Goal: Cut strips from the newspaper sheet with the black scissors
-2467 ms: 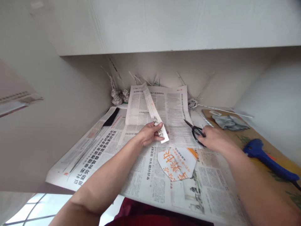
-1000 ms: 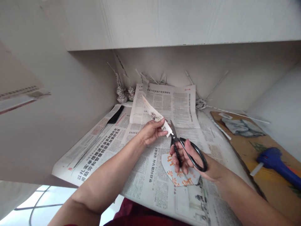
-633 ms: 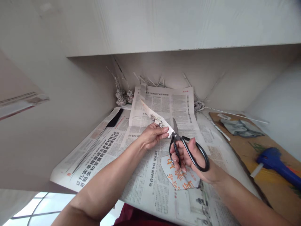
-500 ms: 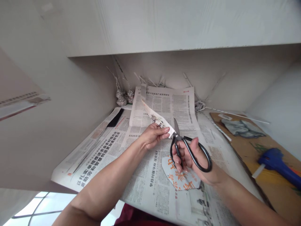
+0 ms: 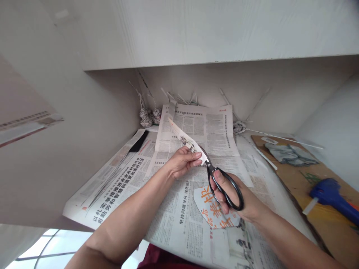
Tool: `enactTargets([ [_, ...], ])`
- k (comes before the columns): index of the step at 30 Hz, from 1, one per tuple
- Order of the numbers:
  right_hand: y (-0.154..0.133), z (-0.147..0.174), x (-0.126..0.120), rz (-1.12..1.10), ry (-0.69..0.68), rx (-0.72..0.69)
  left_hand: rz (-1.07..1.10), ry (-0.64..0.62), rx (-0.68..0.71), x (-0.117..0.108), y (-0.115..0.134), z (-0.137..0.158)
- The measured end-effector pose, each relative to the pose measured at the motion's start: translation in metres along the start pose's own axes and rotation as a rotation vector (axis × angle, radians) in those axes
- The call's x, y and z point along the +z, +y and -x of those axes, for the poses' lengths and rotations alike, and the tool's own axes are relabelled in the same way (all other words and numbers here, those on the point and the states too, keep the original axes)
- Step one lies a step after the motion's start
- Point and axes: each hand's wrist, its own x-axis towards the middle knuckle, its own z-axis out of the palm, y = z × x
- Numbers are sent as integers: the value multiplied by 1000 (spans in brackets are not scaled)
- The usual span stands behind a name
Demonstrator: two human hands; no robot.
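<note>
Between the thumb and fingers of my left hand [image 5: 185, 162] is a narrow strip of printed paper [image 5: 183, 137], tapering to a point at its far end. My right hand [image 5: 231, 192] grips black-handled scissors [image 5: 238, 194] by the loops. Their blades lie close together along the near right edge of the strip, partly hidden by it. Below the scissors, a cut piece of pale card with orange characters [image 5: 206, 209] lies on the newspaper [image 5: 168, 220]; my right hand covers some of it.
A blue glue gun [image 5: 333, 194] and a grey cloth [image 5: 291, 154] rest on a brown board [image 5: 331, 235] at the right. Woven paper shapes [image 5: 146, 117] stand at the back left, a black flat object [image 5: 138, 141] nearby. An overhanging white panel [image 5: 213, 33] spans the top.
My right hand has closed the scissors' handles, bringing the spread blades together at the strip. My left hand keeps its hold in about the same place.
</note>
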Motion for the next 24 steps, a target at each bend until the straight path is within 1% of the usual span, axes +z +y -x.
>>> enactTargets([
  [7, 1, -2, -6, 5, -24, 2, 59, 77, -36, -3, 5, -3],
  [11, 3, -3, -7, 7, -28, -1, 108, 145, 0, -5, 7, -5],
  [14, 3, -3, -7, 6, -34, -3, 141, 170, 20, -5, 8, -7],
  [18, 5, -3, -8, -15, -82, -1, 144, 160, 5, -4, 7, -7],
  [21, 10, -4, -9, -37, -131, -4, 122, 126, -27, 0, 1, -5],
  [24, 15, -7, -12, -30, -143, -31, 104, 97, -61, 4, -6, -3],
])
